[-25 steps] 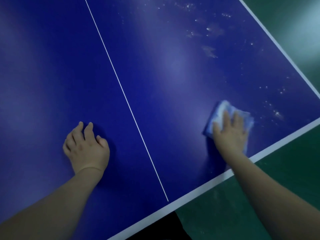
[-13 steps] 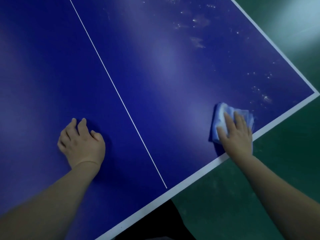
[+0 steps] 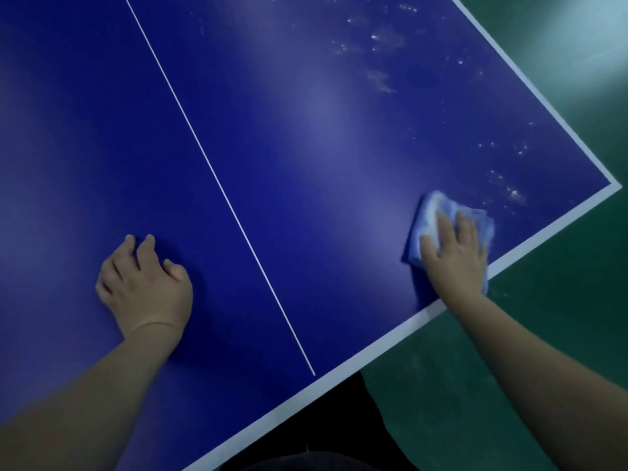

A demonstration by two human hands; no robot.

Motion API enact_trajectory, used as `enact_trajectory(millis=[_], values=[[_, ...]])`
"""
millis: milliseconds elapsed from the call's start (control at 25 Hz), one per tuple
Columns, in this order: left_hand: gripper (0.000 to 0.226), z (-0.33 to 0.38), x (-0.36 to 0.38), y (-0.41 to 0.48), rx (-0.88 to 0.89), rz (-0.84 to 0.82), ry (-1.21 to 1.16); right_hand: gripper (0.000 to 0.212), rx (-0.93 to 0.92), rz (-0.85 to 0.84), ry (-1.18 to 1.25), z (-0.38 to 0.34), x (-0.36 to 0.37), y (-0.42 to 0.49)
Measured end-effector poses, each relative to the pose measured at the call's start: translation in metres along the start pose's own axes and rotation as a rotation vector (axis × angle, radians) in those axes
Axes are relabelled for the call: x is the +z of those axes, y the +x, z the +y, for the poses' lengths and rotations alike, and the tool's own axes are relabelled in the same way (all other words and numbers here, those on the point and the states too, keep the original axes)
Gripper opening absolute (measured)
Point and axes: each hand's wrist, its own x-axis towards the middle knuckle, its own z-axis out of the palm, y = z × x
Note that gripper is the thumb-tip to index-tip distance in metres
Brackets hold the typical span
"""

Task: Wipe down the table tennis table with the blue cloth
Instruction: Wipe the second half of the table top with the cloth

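Note:
The blue table tennis table (image 3: 306, 147) fills most of the view, with a thin white centre line (image 3: 217, 178) and a white border. A crumpled light-blue cloth (image 3: 438, 212) lies near the table's near edge, close to its right corner. My right hand (image 3: 453, 256) presses flat on the cloth with straight fingers. My left hand (image 3: 144, 283) rests on the table left of the centre line, its fingers loosely bent and holding nothing.
Whitish specks and smears (image 3: 380, 79) dot the table's right side, up to the corner (image 3: 615, 186). Green floor (image 3: 560, 300) lies beyond the near and right edges. My dark clothing (image 3: 323, 430) shows below the near edge.
My right hand has slid the cloth nearer the white near edge and the right corner. The view has shifted, bringing the corner into sight. My left hand stays planted.

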Motion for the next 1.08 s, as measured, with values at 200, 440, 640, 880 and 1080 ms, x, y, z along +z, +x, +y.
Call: enact_trajectory(millis=[200,440,640,880,1080], values=[[0.047,0.005,-0.004,-0.001,-0.047,-0.026,0.017,0.061,-0.378,0.041,-0.020,-0.123,0.029,0.006],[0.053,0.010,-0.006,-0.001,-0.105,-0.020,0.036,0.059,-1.235,-0.049,-0.050,-0.217,0.035,0.072],[0.057,0.013,-0.008,0.000,-0.119,-0.021,0.045,0.060,-0.395,0.005,-0.030,-0.135,-0.010,0.221],[0.054,0.010,-0.008,0.000,-0.082,-0.008,0.059,0.061,-0.667,-0.004,-0.079,-0.116,0.013,0.083],[0.053,0.007,-0.004,-0.001,-0.039,0.003,0.068,0.058,-1.167,-0.030,-0.108,-0.076,0.021,0.038]])
